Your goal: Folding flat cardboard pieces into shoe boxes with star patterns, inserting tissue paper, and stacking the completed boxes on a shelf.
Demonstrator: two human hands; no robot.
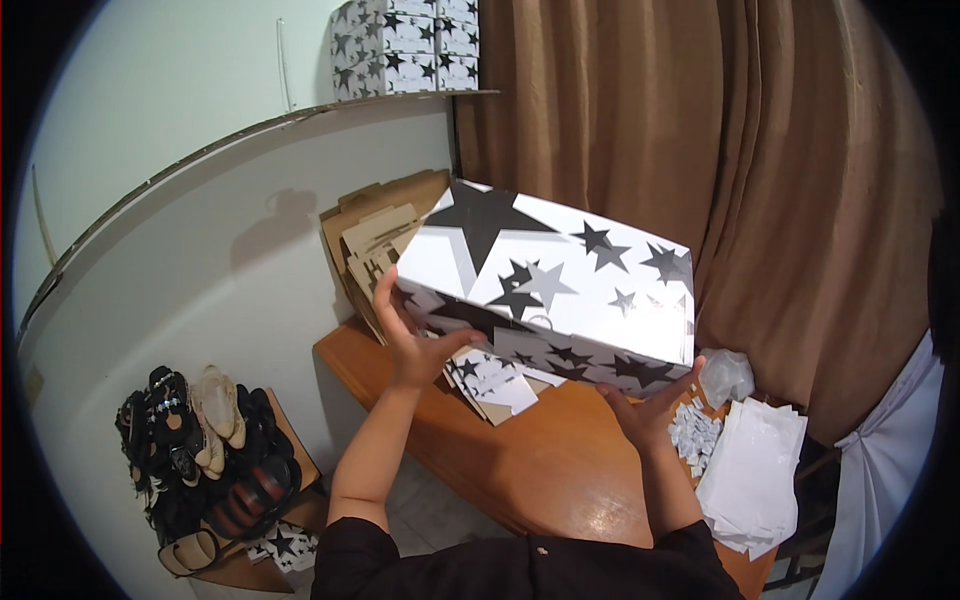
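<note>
Star-printed box (570,275), held tilted over the brown table (560,460).
Left hand (413,345) grasps its left end, right hand (650,408) its lower right corner, fingers partly hidden; if either grip slackened, it might slip onto the flat star-printed card (490,375) below.

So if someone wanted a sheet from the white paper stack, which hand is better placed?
Probably the right hand: it holds the right end of the star-print box, near the white paper stack. The left hand holds the opposite end, farther away. Both are occupied, though.
</note>
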